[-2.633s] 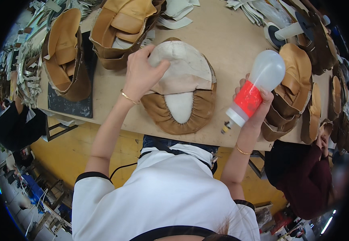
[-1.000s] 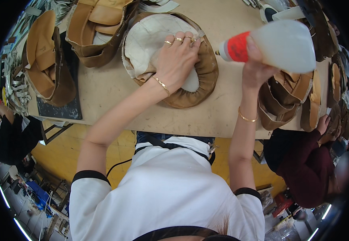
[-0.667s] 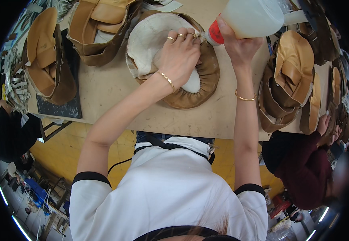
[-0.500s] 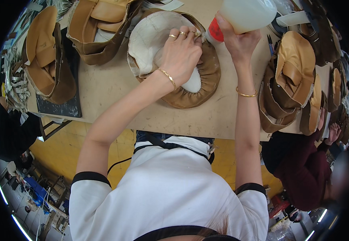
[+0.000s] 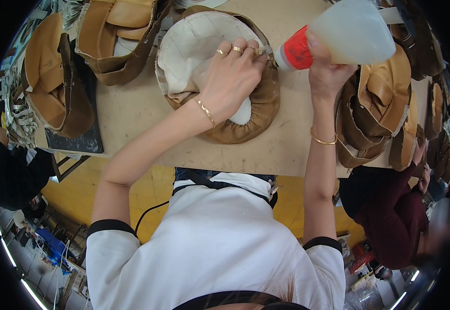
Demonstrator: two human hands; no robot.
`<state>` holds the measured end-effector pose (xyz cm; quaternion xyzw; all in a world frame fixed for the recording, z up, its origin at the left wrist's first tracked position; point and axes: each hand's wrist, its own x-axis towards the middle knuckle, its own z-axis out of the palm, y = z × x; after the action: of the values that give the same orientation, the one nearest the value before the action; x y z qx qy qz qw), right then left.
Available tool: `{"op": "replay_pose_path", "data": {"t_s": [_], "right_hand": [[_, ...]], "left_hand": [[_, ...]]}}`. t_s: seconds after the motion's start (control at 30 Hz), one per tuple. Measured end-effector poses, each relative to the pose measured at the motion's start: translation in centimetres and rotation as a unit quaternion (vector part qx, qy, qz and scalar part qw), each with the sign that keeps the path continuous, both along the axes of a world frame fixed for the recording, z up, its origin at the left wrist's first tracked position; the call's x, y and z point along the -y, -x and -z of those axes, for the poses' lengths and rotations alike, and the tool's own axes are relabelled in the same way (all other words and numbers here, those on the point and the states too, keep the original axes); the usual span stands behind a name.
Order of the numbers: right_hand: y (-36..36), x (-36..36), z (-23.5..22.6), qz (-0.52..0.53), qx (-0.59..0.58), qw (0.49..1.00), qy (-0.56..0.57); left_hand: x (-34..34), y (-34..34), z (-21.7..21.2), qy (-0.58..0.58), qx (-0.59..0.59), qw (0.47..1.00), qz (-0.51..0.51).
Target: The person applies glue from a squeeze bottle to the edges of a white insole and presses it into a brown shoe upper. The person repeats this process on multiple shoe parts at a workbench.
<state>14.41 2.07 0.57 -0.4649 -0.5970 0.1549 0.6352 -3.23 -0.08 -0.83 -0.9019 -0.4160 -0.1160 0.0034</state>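
A round brown leather piece (image 5: 256,116) with a white fabric lining (image 5: 196,46) lies on the wooden table (image 5: 132,108). My left hand (image 5: 230,77) presses down on the lining, its fingers bent at the piece's upper right rim. My right hand (image 5: 326,70) grips a translucent squeeze bottle (image 5: 354,33) with a red cap, tipped sideways. The bottle's nozzle points left and meets the rim right beside my left fingertips.
Tan leather pieces are stacked at the left (image 5: 54,77), at the top (image 5: 116,36) and at the right (image 5: 385,103). A dark mat (image 5: 77,142) lies at the table's left edge. A person in dark red (image 5: 390,212) sits at the right.
The bottle went from upright beside the table's edge to tipped with its nozzle at the piece's rim. My left hand slid from the piece's left side to its upper right rim.
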Motion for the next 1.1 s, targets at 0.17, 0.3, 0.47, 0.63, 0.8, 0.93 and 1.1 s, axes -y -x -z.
{"op": "replay_pose_path", "data": {"t_s": [0.17,0.3,0.47,0.63,0.8,0.93,1.1], "right_hand": [[-0.8,0.5,-0.7,0.02,0.013,0.999,-0.022],[-1.3,0.4,-0.3,0.036,0.073,0.995,-0.064],[-0.8,0.8,1.0,-0.003,0.085,0.995,-0.046],[-0.3,0.9,1.4,0.021,0.093,0.994,-0.054],[-0.5,1.9,0.8,0.0,0.108,0.994,-0.028],[-0.4,2.4,0.4,-0.005,0.07,0.997,-0.013],[-0.6,2.7,0.3,-0.018,0.119,0.993,-0.009]], "left_hand": [[1.4,0.2,0.4,-0.065,0.042,0.997,0.012],[2.1,0.1,1.1,-0.074,0.028,0.996,0.029],[2.3,-0.3,1.3,-0.035,0.041,0.999,-0.008],[2.0,-0.6,1.0,-0.001,0.006,1.0,-0.01],[1.8,-0.6,0.8,0.033,0.009,0.999,0.001],[1.9,-0.7,0.6,0.061,0.012,0.998,-0.006],[1.9,-0.9,0.4,0.081,0.038,0.996,-0.005]]}}
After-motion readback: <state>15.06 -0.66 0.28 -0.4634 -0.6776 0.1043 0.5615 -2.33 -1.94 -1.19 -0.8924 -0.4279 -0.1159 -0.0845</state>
